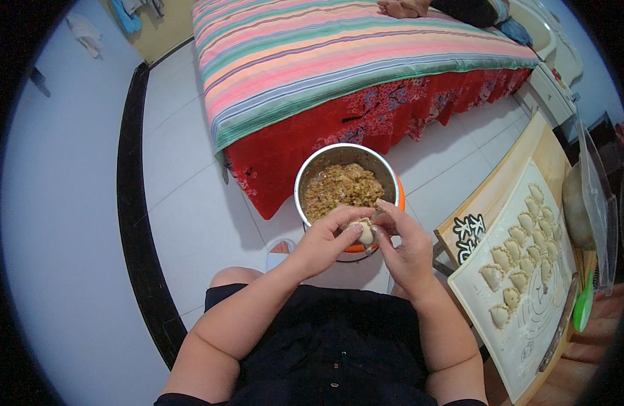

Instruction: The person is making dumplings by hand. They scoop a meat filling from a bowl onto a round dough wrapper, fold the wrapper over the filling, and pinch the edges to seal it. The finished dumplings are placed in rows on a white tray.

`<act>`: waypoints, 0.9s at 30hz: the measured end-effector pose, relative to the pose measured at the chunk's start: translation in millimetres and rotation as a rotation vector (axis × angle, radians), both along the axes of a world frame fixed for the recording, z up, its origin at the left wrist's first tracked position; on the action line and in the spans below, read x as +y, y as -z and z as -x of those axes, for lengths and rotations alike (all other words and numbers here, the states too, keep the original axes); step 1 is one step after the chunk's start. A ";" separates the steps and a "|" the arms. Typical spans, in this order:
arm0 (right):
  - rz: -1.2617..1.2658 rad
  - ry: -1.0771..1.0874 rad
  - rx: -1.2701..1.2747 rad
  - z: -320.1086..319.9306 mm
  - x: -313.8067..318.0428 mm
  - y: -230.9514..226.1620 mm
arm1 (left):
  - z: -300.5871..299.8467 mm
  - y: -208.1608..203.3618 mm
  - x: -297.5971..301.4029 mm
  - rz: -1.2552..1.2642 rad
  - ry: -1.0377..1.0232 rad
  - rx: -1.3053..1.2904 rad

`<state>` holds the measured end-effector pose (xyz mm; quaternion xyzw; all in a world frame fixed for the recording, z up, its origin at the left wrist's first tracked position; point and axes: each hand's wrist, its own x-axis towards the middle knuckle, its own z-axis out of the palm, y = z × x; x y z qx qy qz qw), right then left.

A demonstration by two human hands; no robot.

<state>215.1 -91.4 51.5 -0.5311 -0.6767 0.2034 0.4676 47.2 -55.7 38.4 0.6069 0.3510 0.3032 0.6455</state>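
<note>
Between my two hands is a small pale dumpling (365, 233), held over the near rim of a metal pot. My left hand (325, 240) pinches its left side with thumb and fingers. From the other side, my right hand (403, 237) presses its thumb and fingertips against the dough edge. Part of the dumpling is hidden by the fingers. The metal pot (300, 186) holds a chunky brownish-green filling (342, 186) and sits on something orange (401, 193). To my right, several shaped dumplings (518, 237) lie in rows on a floured white mat (484, 308).
The mat lies on a wooden table (474, 196) with a rolling pin (559, 325) and a green spoon-like utensil (583, 303) at its right. Ahead stands a bed with a striped cover (312, 61); another person's feet (403, 8) rest on it. A wall (68, 203) runs along the left.
</note>
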 end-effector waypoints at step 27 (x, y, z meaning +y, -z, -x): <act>-0.094 0.019 -0.033 1.1 -0.7 -0.9 | -3.0 -0.3 -4.2 -0.176 -0.033 0.001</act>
